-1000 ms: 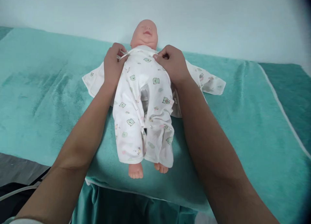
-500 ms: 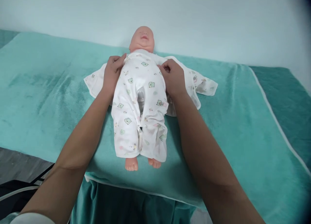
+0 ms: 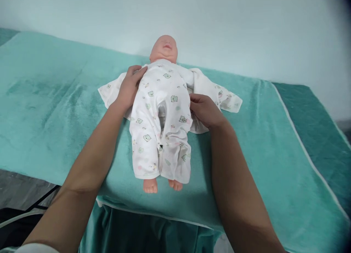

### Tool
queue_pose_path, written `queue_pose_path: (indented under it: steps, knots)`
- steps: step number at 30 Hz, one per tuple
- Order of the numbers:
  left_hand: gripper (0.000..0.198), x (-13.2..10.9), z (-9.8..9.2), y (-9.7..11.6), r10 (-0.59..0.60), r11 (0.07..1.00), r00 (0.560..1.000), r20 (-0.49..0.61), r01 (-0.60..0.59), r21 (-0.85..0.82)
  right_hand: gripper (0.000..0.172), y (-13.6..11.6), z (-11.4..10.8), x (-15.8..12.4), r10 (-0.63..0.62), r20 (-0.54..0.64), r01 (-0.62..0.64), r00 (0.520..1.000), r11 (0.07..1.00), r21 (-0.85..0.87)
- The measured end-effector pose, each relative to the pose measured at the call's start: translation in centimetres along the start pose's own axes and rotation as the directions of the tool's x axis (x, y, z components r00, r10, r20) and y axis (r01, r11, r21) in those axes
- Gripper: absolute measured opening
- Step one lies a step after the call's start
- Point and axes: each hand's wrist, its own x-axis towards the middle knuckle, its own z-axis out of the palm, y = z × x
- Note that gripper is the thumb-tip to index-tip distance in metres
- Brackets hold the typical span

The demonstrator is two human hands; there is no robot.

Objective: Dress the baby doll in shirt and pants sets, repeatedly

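Note:
A baby doll (image 3: pixel 164 49) lies on its back, dressed in white pants (image 3: pixel 175 110) printed with green bears and pulled up to its chest. Under it a matching white shirt (image 3: pixel 205 88) is spread, sleeves out to both sides. My left hand (image 3: pixel 131 82) rests against the doll's side at the upper edge of the pants, thumb apart from the fingers. Lower down on the other side, my right hand (image 3: pixel 204 108) has its fingers closed beside the pants and over the shirt. Its fingertips are partly hidden at the doll's flank.
A green velvety cover (image 3: pixel 55 99) with white piping drapes the table. Behind it stands a pale wall (image 3: pixel 219 26). At lower left are a black object (image 3: pixel 11 223) and a pale cable (image 3: pixel 22 218) over a grey floor.
My right hand has moved down and away from the upper edge of the pants to the doll's side. My left hand's thumb has shifted slightly at the chest. The view has shifted a little.

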Motion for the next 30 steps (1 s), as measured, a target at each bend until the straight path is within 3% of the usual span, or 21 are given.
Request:
queue_pose_path:
  steps: [3,7,10,13,18,25,30]
  knots:
    - [0.021,-2.0,-0.6,0.8,-0.054,0.998,0.996,-0.066,0.057,0.04,0.027,0.6,-0.6,-0.1,-0.015,0.075,0.008,0.997,0.996,0.084]
    - [0.007,-4.5,-1.8,2.2,-0.221,0.972,0.975,-0.017,0.221,0.08,0.033,1.0,-0.3,-0.1,-0.037,0.081,0.023,0.996,0.985,0.17]
    - [0.017,-5.7,-2.8,3.2,-0.287,0.958,0.957,0.053,0.287,-0.007,0.035,0.8,0.3,0.0,-0.02,0.072,0.003,0.997,0.973,0.229]
    - [0.028,-6.2,-3.2,3.7,-0.26,0.947,0.96,0.105,0.275,-0.164,0.032,0.3,1.0,0.0,0.016,0.067,-0.036,0.998,0.951,0.306]
    - [0.035,-6.5,-2.7,3.6,-0.32,0.847,0.934,0.159,0.358,-0.394,0.029,-0.1,2.2,-0.1,0.095,0.054,-0.109,0.994,0.882,0.458]
    - [0.042,-6.8,-2.7,2.6,-0.403,0.736,0.868,0.29,0.496,-0.461,0.034,-0.7,3.7,-0.8,0.089,0.122,-0.141,0.989,0.828,0.543]
    - [0.043,-6.8,-3.3,2.3,-0.386,0.714,0.854,0.348,0.515,-0.475,0.031,-1.0,3.9,-0.7,0.132,0.136,-0.187,0.982,0.795,0.577]
